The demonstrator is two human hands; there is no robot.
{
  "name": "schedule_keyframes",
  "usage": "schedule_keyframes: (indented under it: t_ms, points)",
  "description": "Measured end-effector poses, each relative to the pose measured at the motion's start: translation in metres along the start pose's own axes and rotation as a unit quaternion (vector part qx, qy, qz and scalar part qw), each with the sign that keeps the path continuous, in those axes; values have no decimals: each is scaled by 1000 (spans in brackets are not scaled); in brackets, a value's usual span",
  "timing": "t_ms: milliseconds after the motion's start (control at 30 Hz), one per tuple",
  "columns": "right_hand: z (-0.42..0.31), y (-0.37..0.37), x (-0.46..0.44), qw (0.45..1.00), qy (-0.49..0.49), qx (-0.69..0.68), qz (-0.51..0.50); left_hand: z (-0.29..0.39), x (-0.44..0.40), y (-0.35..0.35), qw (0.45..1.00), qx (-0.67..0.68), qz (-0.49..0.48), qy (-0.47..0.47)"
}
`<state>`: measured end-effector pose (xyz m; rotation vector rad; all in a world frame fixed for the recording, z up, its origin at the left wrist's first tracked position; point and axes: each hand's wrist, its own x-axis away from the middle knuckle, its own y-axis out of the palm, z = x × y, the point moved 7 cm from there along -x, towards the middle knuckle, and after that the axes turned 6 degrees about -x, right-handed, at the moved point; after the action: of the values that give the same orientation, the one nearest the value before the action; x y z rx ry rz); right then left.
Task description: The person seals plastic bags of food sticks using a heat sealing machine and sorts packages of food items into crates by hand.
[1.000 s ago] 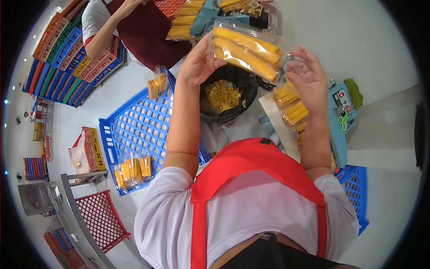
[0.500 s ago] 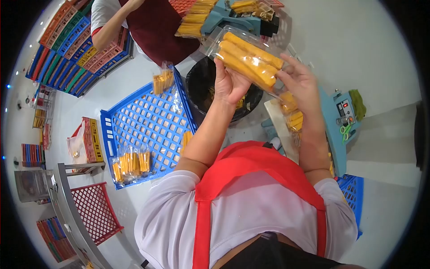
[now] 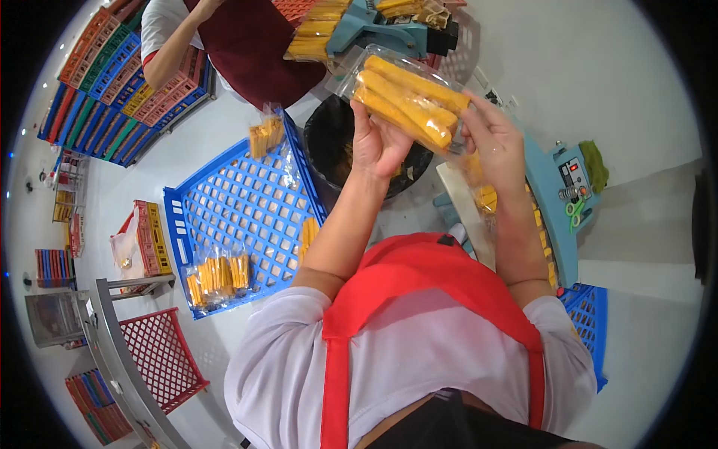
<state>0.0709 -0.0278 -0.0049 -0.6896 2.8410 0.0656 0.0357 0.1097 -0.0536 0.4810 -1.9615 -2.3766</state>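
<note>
I had one clear plastic bag of thick yellow sticks (image 3: 410, 103) up front, three showing, slanting lengthwise upper left to lower right. My left hand (image 3: 380, 148) gripped its near edge, right hand (image 3: 495, 142) pinched the lower-right end. Left hand partly blocked one round black bin (image 3: 323, 138); one blue lattice plastic crate (image 3: 232, 202) sat just left

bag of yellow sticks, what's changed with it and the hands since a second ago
The left hand has shifted right, from the bag's left end to its lower edge. The right hand, open beside the right end before, now grips it. The blue crate and green scissors stayed put.
</note>
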Motion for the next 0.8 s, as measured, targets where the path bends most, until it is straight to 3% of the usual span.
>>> schedule_keyframes:
  t_ms: [67, 200, 267, 400, 467, 600, 667, 800]
  points:
    - [0, -3, 3, 995, -10, -99, 9, 0, 0, -2, 1000, 3, 10, 5]
    - [2, -5, 10, 996, -37, -78, -38, 7, -5, -8, 1000, -1, 18, 17]
    - [1, 9, 11, 987, -35, -78, -134, 5, -4, -11, 1000, -8, 17, 14]
    - [3, 8, 8, 990, -25, -19, -138, -7, -4, -12, 999, -19, 22, -12]
    - [1, 0, 10, 996, -34, -44, -71, -8, -2, -15, 1000, -5, 27, -14]
    - [16, -19, 8, 996, -27, -69, -38, -7, -1, -16, 998, 44, 5, -34]
    - [-1, -11, 11, 988, -118, -57, -83, -6, -1, -13, 998, 47, 4, -36]
    - [6, 8, 14, 987, -60, 67, -132, -7, 1, -9, 1000, 7, 0, -22]
